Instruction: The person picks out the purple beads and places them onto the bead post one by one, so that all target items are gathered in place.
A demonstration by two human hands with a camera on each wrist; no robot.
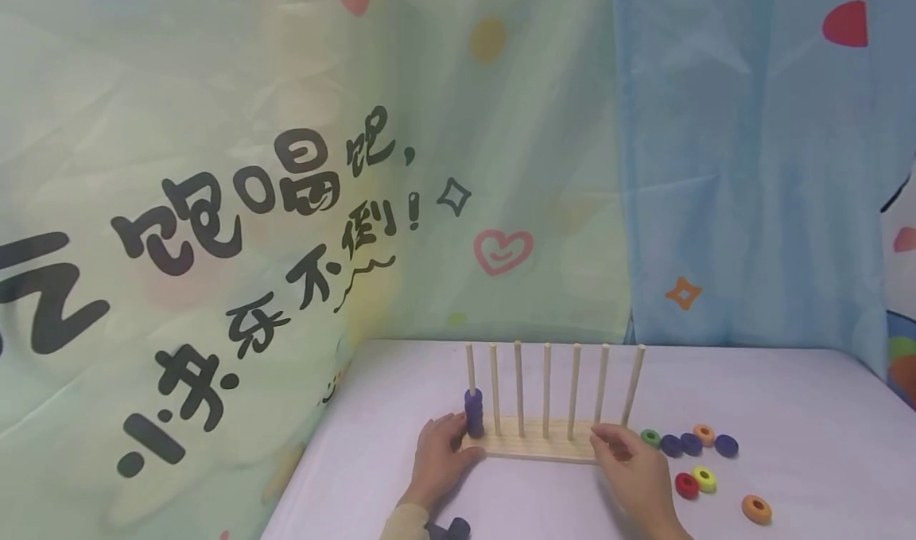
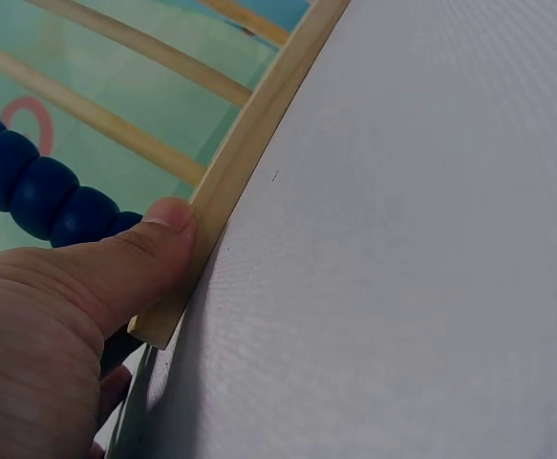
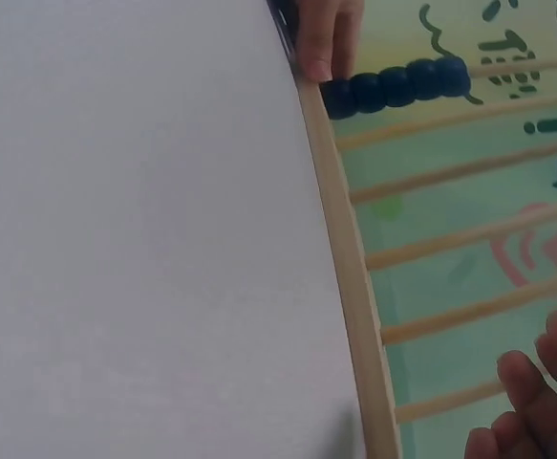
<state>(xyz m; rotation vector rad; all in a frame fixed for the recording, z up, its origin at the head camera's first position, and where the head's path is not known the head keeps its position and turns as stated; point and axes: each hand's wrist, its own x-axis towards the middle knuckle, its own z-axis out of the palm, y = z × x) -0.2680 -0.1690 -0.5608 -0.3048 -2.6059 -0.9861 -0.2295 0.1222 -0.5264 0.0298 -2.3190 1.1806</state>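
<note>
A wooden peg rack [image 1: 533,447] with several upright pegs stands on the table. Dark blue beads [image 1: 474,414] are stacked on its leftmost peg. At that end my left hand [image 1: 440,454] grips the base; in the left wrist view the thumb [image 2: 154,251] presses on the base's front edge, beside the lowest bead. My right hand [image 1: 633,468] is at the rack's right end, in front of the pegs. Its fingers [image 3: 531,397] are loosely bent and apart in the right wrist view, with nothing seen between them.
Loose beads lie right of the rack: green [image 1: 650,437], several blue [image 1: 726,445], orange [image 1: 757,509], red [image 1: 686,486] and yellow [image 1: 704,479]. A dark object [image 1: 458,529] shows by the left wrist. A printed curtain [image 1: 501,166] hangs behind the table [image 1: 801,413].
</note>
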